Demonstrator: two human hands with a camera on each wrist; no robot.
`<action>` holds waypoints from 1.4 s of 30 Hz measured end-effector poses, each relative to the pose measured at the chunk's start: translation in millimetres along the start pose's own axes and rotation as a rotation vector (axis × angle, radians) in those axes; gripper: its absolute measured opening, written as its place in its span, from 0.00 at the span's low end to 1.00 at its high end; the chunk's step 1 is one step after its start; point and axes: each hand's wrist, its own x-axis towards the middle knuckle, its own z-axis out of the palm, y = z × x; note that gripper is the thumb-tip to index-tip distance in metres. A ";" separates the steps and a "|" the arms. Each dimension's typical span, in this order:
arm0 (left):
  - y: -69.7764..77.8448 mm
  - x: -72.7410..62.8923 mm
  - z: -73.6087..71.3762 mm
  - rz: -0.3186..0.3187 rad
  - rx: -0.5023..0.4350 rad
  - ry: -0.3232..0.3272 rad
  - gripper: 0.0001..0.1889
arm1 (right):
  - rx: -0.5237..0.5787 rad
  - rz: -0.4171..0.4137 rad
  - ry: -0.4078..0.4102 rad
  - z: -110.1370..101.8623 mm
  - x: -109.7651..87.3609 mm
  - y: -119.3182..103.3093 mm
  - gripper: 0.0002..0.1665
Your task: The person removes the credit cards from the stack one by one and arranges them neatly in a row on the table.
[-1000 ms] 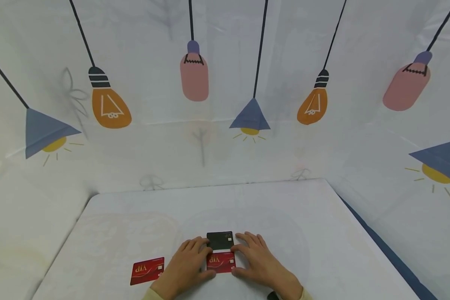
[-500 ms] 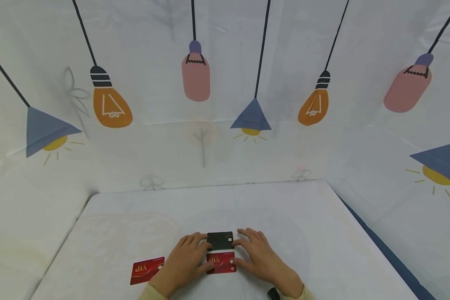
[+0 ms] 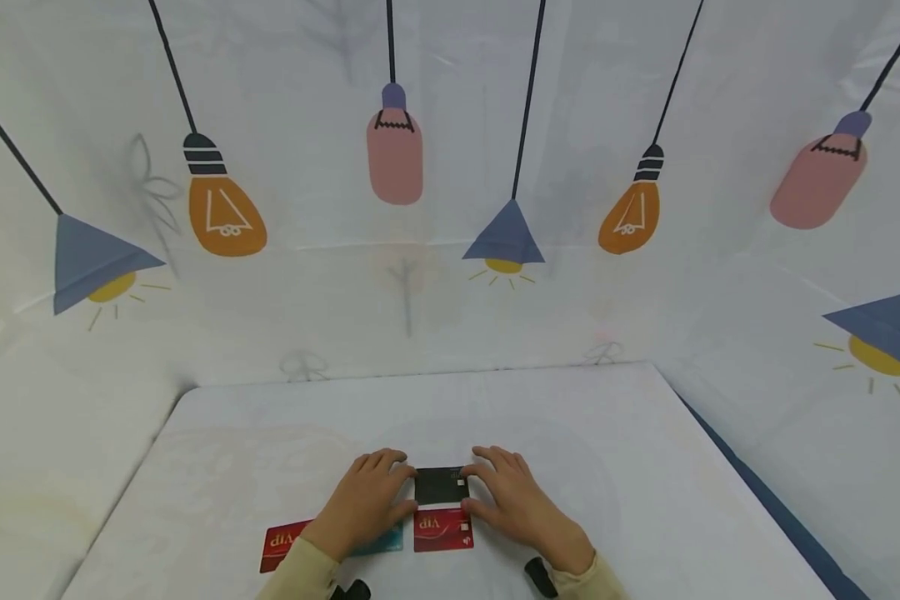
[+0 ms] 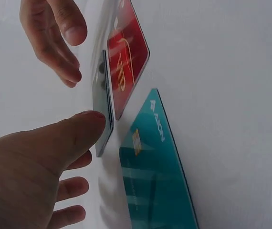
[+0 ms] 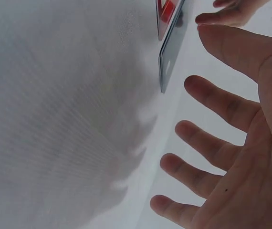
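A black card (image 3: pixel 441 486) lies on the white table, directly beyond a red VIP card (image 3: pixel 443 531). My left hand (image 3: pixel 365 502) is at the black card's left side, its thumb overlapping the card's end in the left wrist view. Across from it, my right hand (image 3: pixel 515 502) has its fingers spread at the black card's right side; the right wrist view shows them off the card. Partly under my left forearm in the head view lies a teal card (image 4: pixel 157 167), which the left wrist view shows lettered AION.
Another red VIP card (image 3: pixel 279 543) lies to the left, partly covered by my left arm. White fabric walls (image 3: pixel 307 308) printed with hanging lamps and bulbs surround the table (image 3: pixel 607 450). Dark straps are at both wrists.
Both hands have shifted forward from beside the front red card to the sides of the black card. The teal card, earlier hidden by my left hand, now shows.
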 end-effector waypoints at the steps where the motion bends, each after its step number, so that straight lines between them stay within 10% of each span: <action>1: -0.8 0.4 0.8 -0.007 0.002 -0.008 0.24 | -0.001 0.004 0.000 0.8 0.9 0.3 0.24; 11: -6.5 5.1 6.4 -0.036 -0.028 -0.058 0.29 | -0.025 0.151 -0.066 6.8 5.4 6.1 0.33; 42: -8.5 13.8 9.8 -0.044 -0.060 -0.096 0.30 | -0.049 0.092 -0.086 8.9 14.0 7.4 0.31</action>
